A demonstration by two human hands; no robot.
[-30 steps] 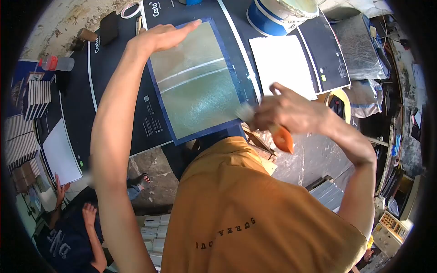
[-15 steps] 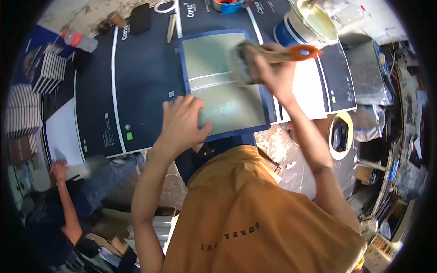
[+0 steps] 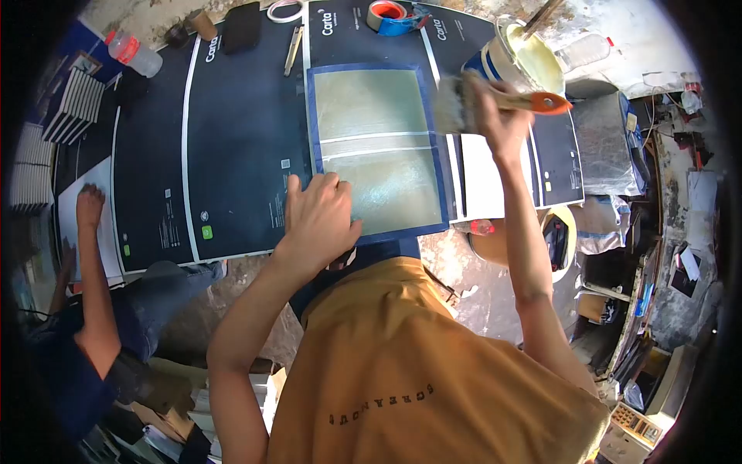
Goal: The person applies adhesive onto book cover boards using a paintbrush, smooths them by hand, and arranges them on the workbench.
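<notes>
A wide brush with an orange handle tip (image 3: 546,103) is gripped in my right hand (image 3: 502,124), its blurred bristles just beyond the right edge of the blue-bordered sheet. Pale grey-green panels (image 3: 374,100) with white lines between them fill that sheet, and the lower one shines as if wet. My left hand (image 3: 321,216) rests at the sheet's lower left edge, fingers bent and apart, holding nothing. Near the brush stands a white and blue bucket (image 3: 498,62) of pale paste, with a stick in it.
Tape rolls (image 3: 386,17), a cutter (image 3: 294,50), a black phone-like object (image 3: 243,29) and a bottle (image 3: 133,54) lie along the far side. Stacked books (image 3: 73,104) stand at left. Another person's arm (image 3: 97,286) reaches over white paper (image 3: 89,209) at the left.
My right hand has carried the brush rightward, off the sheet's upper panel to beyond its right border. The other person's hand has moved farther up over the white paper.
</notes>
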